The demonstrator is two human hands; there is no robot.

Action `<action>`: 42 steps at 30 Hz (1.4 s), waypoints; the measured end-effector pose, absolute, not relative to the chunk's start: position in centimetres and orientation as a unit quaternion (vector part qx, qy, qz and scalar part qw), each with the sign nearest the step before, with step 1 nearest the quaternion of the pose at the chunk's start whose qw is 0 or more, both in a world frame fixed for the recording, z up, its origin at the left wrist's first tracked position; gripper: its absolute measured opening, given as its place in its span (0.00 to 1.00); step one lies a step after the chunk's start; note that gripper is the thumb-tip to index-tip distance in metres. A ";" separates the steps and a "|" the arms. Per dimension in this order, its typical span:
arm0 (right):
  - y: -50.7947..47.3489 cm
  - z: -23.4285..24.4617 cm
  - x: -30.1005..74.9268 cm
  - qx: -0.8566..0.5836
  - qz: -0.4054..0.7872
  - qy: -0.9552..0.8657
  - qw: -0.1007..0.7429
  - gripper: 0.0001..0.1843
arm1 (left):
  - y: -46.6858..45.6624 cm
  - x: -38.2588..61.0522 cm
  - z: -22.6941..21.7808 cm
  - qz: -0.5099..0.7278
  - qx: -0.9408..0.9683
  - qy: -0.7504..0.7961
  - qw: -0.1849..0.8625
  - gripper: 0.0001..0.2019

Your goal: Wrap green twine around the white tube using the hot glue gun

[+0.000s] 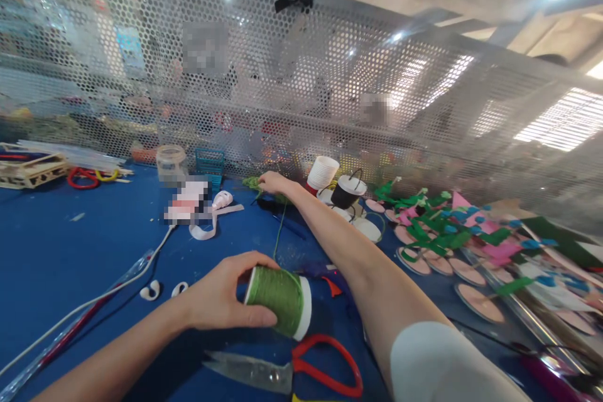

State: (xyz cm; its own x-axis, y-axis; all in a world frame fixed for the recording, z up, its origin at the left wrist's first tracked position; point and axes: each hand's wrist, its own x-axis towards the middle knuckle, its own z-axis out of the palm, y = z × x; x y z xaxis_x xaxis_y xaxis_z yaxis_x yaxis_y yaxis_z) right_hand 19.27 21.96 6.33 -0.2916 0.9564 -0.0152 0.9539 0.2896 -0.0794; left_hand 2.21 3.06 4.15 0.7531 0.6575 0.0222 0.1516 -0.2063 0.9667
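A spool of green thread (277, 298) with white ends lies tilted in my left hand (230, 295), the thumb and fingers wrapped round its left side. From the spool a strand of green thread (281, 232) runs up and away across the table. My right arm stretches far forward, and my right hand (274, 182) has its fingers closed over a small tangle of green thread (252, 183) near the mesh panel. Part of that tangle is hidden under the hand. Just below the spool lies a pair of scissors (264, 374) with red handles, blades to the left.
A perforated metal panel (264, 75) closes the back of the blue table (103, 232). Right: stacked white cups (323, 173), a black cup (346, 193), and several pink discs with green and pink pieces (480, 301). Left: white earphones (149, 290), a cable (117, 289), a clear jar (171, 163).
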 end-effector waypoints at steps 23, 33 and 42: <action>-0.3 1.4 28.2 -0.785 0.124 -0.603 0.072 0.12 | 2.6 2.3 5.1 0.339 0.860 0.230 0.304 0.22; -1.1 1.0 28.9 -0.793 0.178 -0.572 0.111 0.07 | 3.1 2.0 5.7 0.312 0.867 0.254 0.293 0.23; -2.6 3.5 27.9 -0.652 0.388 -0.465 0.457 0.12 | 3.7 1.7 5.6 0.323 0.879 0.242 0.255 0.21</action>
State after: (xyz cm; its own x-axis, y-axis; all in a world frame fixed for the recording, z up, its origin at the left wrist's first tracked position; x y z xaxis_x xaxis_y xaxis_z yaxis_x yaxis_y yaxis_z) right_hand 27.94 -2.59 3.50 0.2671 0.9603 -0.0811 0.2517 -0.1507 -0.9560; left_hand 1.65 3.74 5.56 0.6737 0.5901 0.4449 0.2608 -0.7531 0.6039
